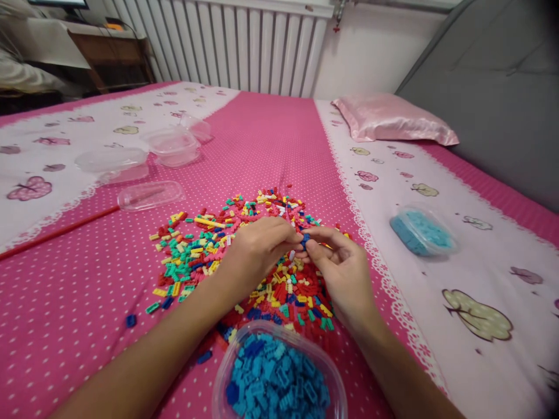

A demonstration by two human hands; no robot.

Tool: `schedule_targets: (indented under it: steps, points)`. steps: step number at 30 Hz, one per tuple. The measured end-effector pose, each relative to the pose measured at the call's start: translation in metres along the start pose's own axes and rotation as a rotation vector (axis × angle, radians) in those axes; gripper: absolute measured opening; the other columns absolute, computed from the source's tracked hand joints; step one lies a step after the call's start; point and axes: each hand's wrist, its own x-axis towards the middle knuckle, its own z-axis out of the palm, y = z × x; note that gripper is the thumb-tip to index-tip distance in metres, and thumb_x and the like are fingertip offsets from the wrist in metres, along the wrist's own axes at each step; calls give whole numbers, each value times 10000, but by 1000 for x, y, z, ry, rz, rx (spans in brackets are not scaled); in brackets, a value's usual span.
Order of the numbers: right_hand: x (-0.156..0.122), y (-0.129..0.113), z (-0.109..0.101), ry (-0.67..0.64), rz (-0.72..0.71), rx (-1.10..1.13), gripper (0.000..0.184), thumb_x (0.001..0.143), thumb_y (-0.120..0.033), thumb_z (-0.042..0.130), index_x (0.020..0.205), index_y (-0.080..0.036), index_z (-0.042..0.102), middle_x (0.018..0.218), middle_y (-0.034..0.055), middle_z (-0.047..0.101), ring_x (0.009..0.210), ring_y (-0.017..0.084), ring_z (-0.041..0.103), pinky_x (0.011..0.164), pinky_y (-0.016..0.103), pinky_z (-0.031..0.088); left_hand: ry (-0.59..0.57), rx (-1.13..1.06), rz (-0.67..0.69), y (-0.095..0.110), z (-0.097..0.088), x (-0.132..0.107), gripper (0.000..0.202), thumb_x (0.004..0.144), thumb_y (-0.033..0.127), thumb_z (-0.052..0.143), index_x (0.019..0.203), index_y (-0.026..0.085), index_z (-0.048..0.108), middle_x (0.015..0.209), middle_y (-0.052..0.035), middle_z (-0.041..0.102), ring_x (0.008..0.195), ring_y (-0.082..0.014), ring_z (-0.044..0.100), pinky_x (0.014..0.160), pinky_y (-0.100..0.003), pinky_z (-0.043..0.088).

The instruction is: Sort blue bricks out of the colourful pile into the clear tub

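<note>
Both hands meet above a spread pile of small toy building bricks (183,256) in red, yellow, green, blue and pink. Between the fingertips of my right hand (343,265) is a dark blue building brick (305,240), pinched by thumb and forefinger. The fingers of my left hand (262,241) are pinched together against the same blue brick from the other side. Just below the hands stands an open clear plastic tub (220,381), filled with light blue bricks (279,378) and a few darker blue ones.
A closed clear container of blue bricks (423,231) lies at the right. Clear plastic containers (172,145) and a lid (151,195) lie at the left, near a red stick (61,231). A pink pillow (393,119) rests by the grey headboard (493,99); a radiator (227,46) is behind.
</note>
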Motion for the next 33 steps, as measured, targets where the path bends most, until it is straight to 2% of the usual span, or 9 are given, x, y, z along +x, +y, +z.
schedule_targets:
  steps: [3,8,12,21,25,28,33]
  points:
    - [0,1,0,22,-5,-5,168,777,-275,797,913,-227,713,760,-4,769,607,166,736,620,308,642,-15,-25,4,1,1,1,64,922,135,640,859,132,650,804,-34,714,729,-135,679,676,-215,518]
    - [0,2,-1,64,-31,-27,167,757,-252,807,886,-219,706,717,-9,757,602,162,736,611,285,636,66,19,19,0,4,0,69,918,178,664,865,155,628,807,-20,725,754,-139,693,715,-229,536]
    - [0,1,0,62,-43,-22,181,747,-259,808,886,-210,702,719,-2,760,580,169,731,628,319,650,84,56,81,-1,5,-1,47,921,171,659,883,155,637,848,-34,745,802,-151,712,772,-253,551]
    - [-2,-2,0,31,-87,-50,159,773,-267,795,910,-225,727,790,7,783,605,159,732,640,311,649,1,13,99,4,-3,6,147,951,136,594,805,145,609,861,-68,724,806,-149,686,731,-246,542]
    - [-1,-8,-1,-15,-133,-79,135,814,-260,766,942,-232,730,876,14,793,647,149,742,668,295,648,37,-27,38,5,-7,7,36,897,137,682,886,146,649,889,-56,748,843,-145,713,774,-238,556]
    - [-1,-12,0,-17,-132,-86,124,830,-240,750,951,-236,727,884,7,794,647,139,745,669,274,646,67,-38,-21,6,-8,5,118,848,149,743,944,156,675,886,-38,770,831,-147,737,790,-237,572]
    - [-3,-14,3,9,-132,-67,88,832,-216,735,918,-230,723,832,-1,790,639,138,748,669,266,651,72,4,1,5,-7,3,189,866,161,730,1053,164,699,943,-47,791,856,-159,751,810,-258,584]
